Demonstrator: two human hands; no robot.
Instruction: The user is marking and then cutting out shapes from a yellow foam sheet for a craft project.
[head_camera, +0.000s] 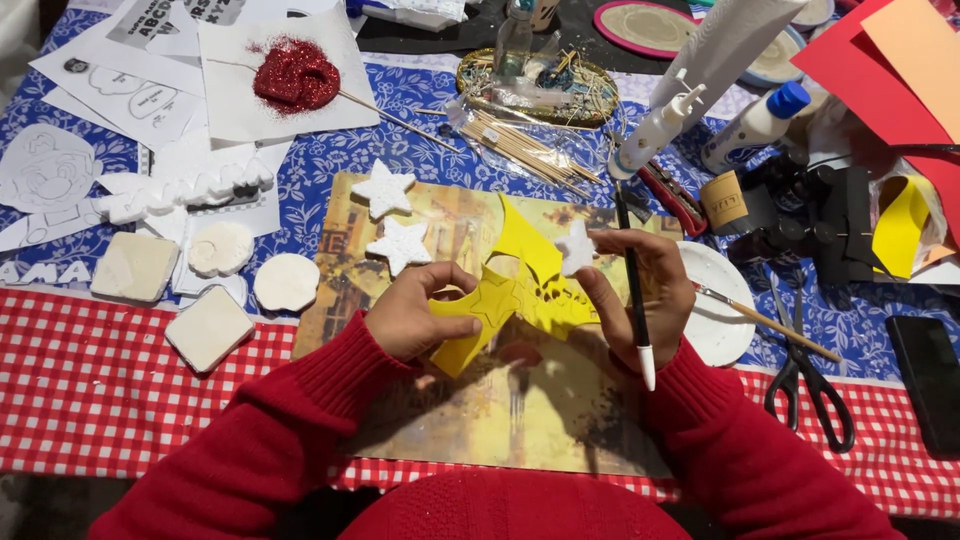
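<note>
Over the printed mat, the left hand pinches the yellow foam sheet to steady it, while the right hand presses a white foam star against it as a template, its fingers also gripping a black pen

A white glue bottle with a blue cap lies beside a black phone screen.

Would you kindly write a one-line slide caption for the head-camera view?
Left hand holds a yellow foam sheet with star cut-outs; right hand holds a white foam star and a black pen.
</note>
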